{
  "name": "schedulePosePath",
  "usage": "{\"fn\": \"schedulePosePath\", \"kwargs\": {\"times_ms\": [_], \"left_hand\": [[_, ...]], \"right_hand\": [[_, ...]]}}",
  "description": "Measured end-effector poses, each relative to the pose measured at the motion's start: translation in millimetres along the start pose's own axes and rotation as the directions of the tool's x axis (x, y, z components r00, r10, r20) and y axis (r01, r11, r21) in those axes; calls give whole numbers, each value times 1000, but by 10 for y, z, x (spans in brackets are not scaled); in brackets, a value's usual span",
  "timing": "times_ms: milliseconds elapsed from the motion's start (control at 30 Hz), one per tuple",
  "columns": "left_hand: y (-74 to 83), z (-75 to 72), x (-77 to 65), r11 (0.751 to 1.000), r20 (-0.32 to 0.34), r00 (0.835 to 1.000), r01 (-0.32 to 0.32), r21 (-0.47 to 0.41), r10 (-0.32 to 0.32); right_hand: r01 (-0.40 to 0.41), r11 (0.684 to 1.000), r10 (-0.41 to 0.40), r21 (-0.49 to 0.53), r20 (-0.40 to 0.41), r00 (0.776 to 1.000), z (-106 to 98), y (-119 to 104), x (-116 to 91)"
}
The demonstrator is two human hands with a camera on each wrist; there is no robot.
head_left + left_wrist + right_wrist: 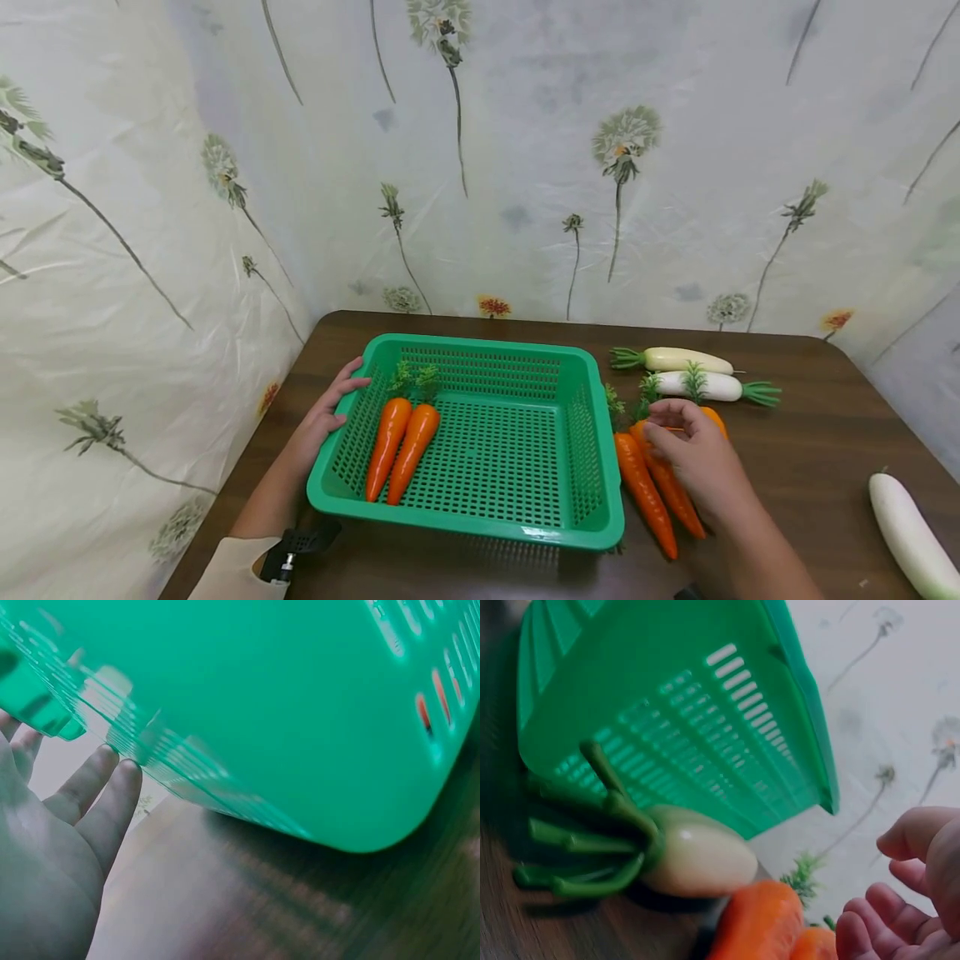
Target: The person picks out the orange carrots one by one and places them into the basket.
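My left hand (318, 421) is at the left rim of a green plastic basket (465, 518), its fairly straight fingers (112, 802) touching the side wall. Two orange carrots (415, 450) with leafy green tops lie side by side in the basket's left part. Over more carrots (647, 500) just right of the basket hovers my right hand (697, 454), fingers loosely bent and nothing visible between them. It partly covers these carrots in the head view. A white radish (697, 855) with green stems lies beside the basket in the right wrist view.
Behind the right-hand carrots lie a cream radish (686, 360) and a white radish (705, 385). Another white radish (911, 533) rests at the far right of the dark wooden table (810, 442). A flower-patterned curtain (517, 167) hangs behind and to the left.
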State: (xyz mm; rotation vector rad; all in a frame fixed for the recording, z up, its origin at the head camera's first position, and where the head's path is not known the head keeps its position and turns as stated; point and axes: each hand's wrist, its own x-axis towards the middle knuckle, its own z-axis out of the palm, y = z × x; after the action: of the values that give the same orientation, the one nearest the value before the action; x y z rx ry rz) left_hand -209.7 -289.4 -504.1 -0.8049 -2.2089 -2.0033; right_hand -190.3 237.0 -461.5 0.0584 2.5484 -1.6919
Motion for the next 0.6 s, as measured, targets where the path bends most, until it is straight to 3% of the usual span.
{"fn": "schedulePosePath", "kwargs": {"times_ms": [100, 300, 600], "left_hand": [[-1, -5, 4, 1000, 0, 1000, 5, -4, -5], [-5, -1, 7, 1000, 2, 1000, 17, -11, -17], [-11, -6, -2, 1000, 5, 1000, 3, -3, -3]], "right_hand": [[19, 995, -23, -98, -37, 999, -59, 14, -7], [36, 953, -63, -301, -82, 995, -147, 67, -27], [12, 952, -54, -305, -127, 990, -216, 162, -66]]}}
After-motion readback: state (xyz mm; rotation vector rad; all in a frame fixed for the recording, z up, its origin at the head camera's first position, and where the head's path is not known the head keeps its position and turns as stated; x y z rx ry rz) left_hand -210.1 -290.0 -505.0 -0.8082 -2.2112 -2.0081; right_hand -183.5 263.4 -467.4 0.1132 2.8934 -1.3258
